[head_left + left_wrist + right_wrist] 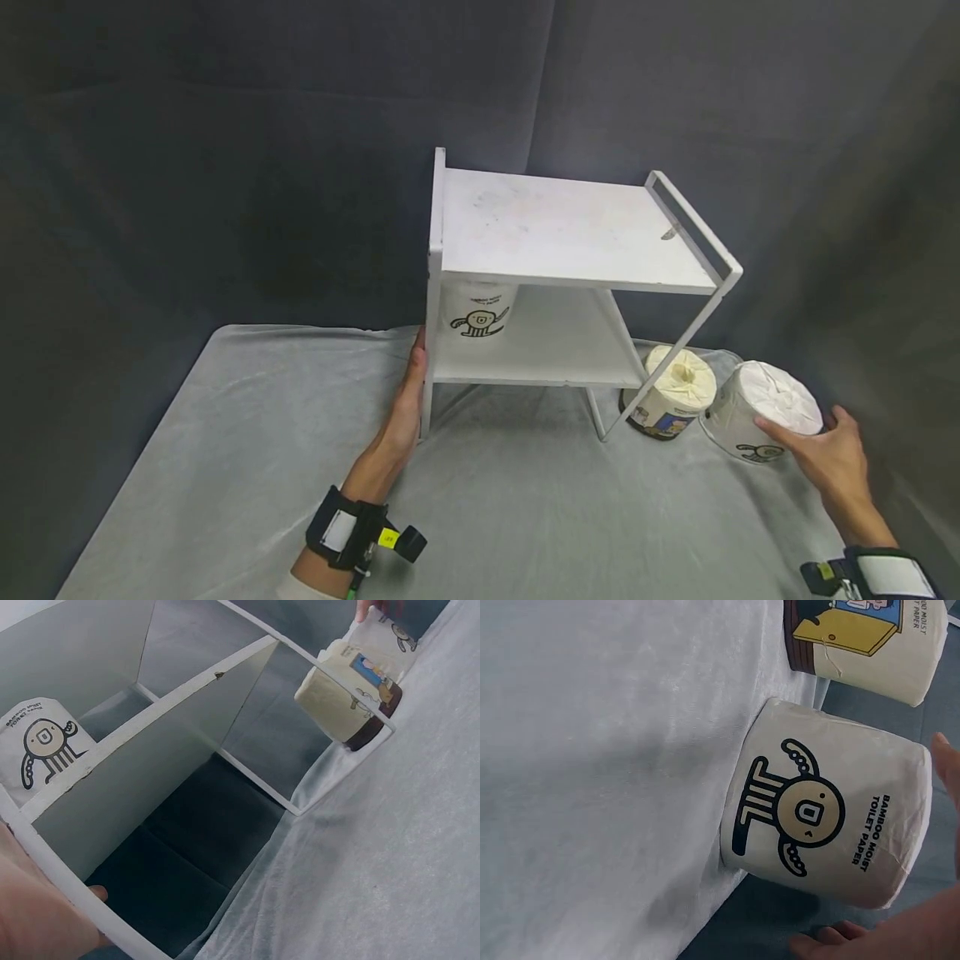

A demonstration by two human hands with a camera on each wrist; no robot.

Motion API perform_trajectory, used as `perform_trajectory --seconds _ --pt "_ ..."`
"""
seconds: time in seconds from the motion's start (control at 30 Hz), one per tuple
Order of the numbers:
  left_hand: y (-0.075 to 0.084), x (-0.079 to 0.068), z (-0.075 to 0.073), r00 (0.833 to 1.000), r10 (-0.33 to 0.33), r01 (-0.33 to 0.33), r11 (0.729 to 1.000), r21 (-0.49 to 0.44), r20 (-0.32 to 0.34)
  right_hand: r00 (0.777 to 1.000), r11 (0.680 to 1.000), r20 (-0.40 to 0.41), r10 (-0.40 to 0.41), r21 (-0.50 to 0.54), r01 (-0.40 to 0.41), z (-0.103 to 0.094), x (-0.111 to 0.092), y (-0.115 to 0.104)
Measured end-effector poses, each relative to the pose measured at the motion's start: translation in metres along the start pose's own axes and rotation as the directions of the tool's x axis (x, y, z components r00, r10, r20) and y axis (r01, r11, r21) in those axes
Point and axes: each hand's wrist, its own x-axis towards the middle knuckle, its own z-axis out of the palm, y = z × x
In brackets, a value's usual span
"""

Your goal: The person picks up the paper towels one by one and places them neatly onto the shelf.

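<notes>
A white two-tier shelf rack (570, 233) stands on the cloth-covered table. My left hand (405, 396) grips its left side frame, and in the left wrist view a fingertip (98, 892) shows past the post. On the lower tier, at the left, is a white toilet roll (480, 312) with a cartoon figure. My right hand (836, 454) is spread around another white wrapped toilet roll (776, 400) on the table's right. Its thumb (943, 746) lies near the roll's top edge; its other fingers (832, 935) are apart from the roll's side.
A cream toilet roll (678, 383) with a brown base and colourful picture stands between the rack's right leg and the white roll. Dark fabric (300, 167) hangs behind the table. The grey cloth (525, 517) spreads in front of the rack.
</notes>
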Motion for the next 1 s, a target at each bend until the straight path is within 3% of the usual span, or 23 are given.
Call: perform_trajectory --seconds 0.2,0.53,1.0 --pt "-0.002 -0.001 0.001 1.0 -0.009 0.009 1.0 -0.002 -0.001 1.0 1.0 0.014 -0.023 0.002 0.023 0.01 0.008 -0.001" --pt "-0.001 -0.001 0.002 1.0 -0.016 0.016 1.0 0.004 0.001 0.997 0.998 -0.049 -0.06 0.022 0.061 0.029 0.017 -0.003" --pt "0.0 0.0 0.0 1.0 -0.002 0.002 1.0 -0.006 0.002 0.997 0.999 -0.078 -0.03 0.036 0.033 0.036 0.021 -0.002"
